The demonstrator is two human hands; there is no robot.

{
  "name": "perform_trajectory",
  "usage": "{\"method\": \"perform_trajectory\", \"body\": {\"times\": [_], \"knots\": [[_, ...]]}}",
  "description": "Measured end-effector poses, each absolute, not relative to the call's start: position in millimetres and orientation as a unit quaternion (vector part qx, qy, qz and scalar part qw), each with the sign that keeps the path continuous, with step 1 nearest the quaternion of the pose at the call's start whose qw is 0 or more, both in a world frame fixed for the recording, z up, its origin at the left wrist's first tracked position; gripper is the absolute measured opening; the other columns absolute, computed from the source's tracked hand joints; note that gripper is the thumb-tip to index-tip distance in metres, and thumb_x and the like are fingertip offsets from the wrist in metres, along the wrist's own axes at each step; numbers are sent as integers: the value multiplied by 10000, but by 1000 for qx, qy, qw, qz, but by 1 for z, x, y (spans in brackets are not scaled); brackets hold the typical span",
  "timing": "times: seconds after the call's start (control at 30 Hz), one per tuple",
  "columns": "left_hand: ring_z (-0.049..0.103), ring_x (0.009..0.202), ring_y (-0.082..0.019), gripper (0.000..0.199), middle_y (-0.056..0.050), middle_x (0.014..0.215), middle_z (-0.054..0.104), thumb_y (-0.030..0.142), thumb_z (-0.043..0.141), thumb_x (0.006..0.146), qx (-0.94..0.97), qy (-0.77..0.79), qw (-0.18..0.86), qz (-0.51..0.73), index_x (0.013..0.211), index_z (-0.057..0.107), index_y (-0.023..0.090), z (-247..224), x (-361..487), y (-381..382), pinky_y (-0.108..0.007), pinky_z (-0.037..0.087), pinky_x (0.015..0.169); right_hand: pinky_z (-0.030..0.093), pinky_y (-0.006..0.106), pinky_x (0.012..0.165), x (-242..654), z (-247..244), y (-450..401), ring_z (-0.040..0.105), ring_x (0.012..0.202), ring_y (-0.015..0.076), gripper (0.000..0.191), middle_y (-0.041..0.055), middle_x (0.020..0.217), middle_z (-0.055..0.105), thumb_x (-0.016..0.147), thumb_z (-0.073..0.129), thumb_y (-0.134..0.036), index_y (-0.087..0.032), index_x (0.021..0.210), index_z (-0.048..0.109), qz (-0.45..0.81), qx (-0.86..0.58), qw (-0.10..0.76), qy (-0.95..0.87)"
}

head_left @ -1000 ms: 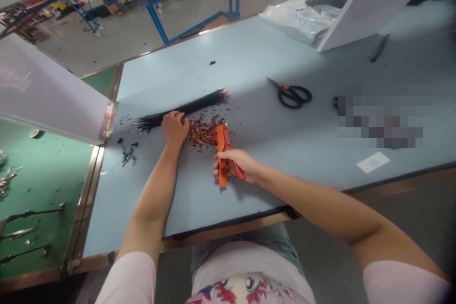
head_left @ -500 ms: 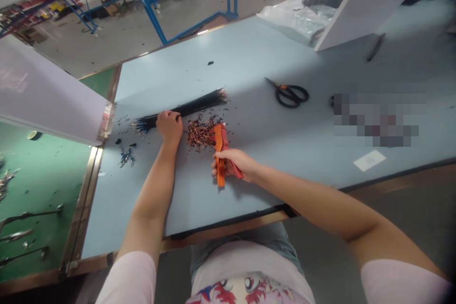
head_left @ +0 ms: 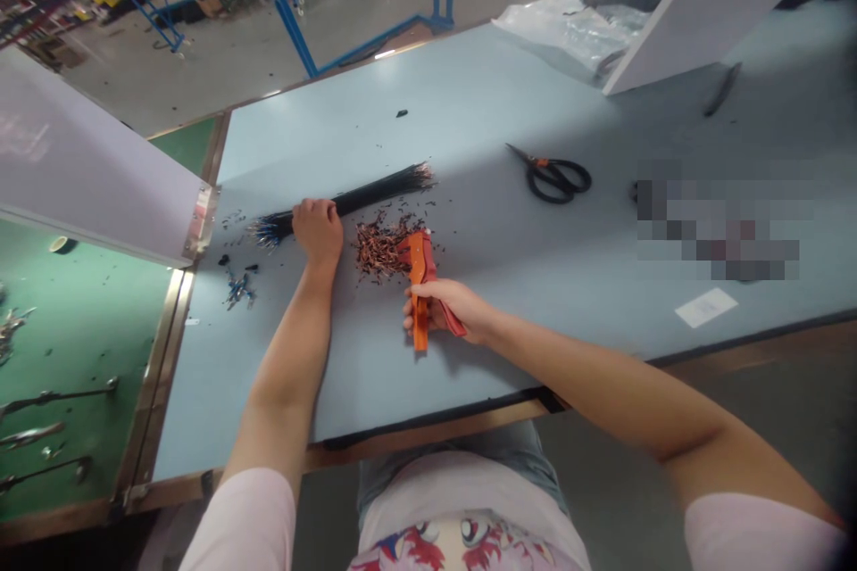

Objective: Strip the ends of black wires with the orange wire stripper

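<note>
My left hand (head_left: 318,230) is closed over a long bundle of black wires (head_left: 375,190), near its left end. Bare copper shows at the bundle's right end, and bluish tips at the left. In my right hand (head_left: 445,308) is an orange and red wire stripper (head_left: 420,272), its handles gripped and its jaws pointing left. Those jaws are over the right edge of a pile of short copper and black scraps (head_left: 378,248), between my hands. Whether a wire sits in the jaws, I cannot tell.
Black-handled scissors (head_left: 557,178) lie to the right of the bundle. A few blue-and-metal bits (head_left: 239,288) lie at left. A white label (head_left: 706,308) is at right, near a blurred patch. White panels (head_left: 94,161) stand on both sides, and a plastic bag (head_left: 569,27) lies behind.
The whole view has shifted slightly, with the table's things appearing a little further right. Both hands keep nearly the same places, the wire stripper still in my right hand.
</note>
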State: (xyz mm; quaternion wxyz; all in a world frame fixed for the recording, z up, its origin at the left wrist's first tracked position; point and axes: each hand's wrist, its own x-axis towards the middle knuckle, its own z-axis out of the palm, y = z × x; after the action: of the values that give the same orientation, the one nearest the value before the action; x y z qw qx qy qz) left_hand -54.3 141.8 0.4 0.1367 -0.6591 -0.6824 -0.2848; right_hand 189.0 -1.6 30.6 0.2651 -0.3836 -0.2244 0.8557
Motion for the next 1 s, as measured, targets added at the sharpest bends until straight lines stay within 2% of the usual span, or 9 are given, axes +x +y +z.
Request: {"method": "perform_trajectory", "body": {"times": [0.37, 0.7, 0.9, 1.0], "knots": [[505, 968, -284, 157, -105, 943, 601, 218, 470, 843, -658, -677, 156, -291, 866, 624, 192, 2, -54, 139, -417, 386, 861, 568, 333, 575, 189, 29, -2, 668, 598, 191, 100, 68, 643, 665, 842, 507, -199, -136, 801, 573, 857, -378, 271, -222], [509, 942, -261, 171, -105, 925, 591, 207, 410, 882, -679, -669, 120, -277, 886, 580, 192, 5, -53, 136, -389, 353, 835, 559, 340, 605, 190, 31, -4, 665, 615, 190, 121, 70, 698, 671, 844, 497, -202, -126, 825, 590, 857, -374, 275, -224], [495, 977, -262, 161, -90, 954, 586, 235, 433, 892, -686, -647, 160, -291, 857, 587, 205, 11, -49, 130, -383, 354, 864, 558, 345, 626, 190, 33, -5, 662, 617, 185, 111, 72, 714, 662, 846, 510, -204, -126, 828, 586, 858, -374, 273, -222], [511, 985, -244, 207, -93, 990, 587, 241, 386, 921, -676, -645, 163, -317, 895, 587, 198, 8, -47, 128, -352, 371, 858, 557, 344, 626, 190, 33, -5, 659, 609, 180, 116, 68, 721, 657, 849, 506, -203, -123, 828, 586, 854, -378, 278, -224]]}}
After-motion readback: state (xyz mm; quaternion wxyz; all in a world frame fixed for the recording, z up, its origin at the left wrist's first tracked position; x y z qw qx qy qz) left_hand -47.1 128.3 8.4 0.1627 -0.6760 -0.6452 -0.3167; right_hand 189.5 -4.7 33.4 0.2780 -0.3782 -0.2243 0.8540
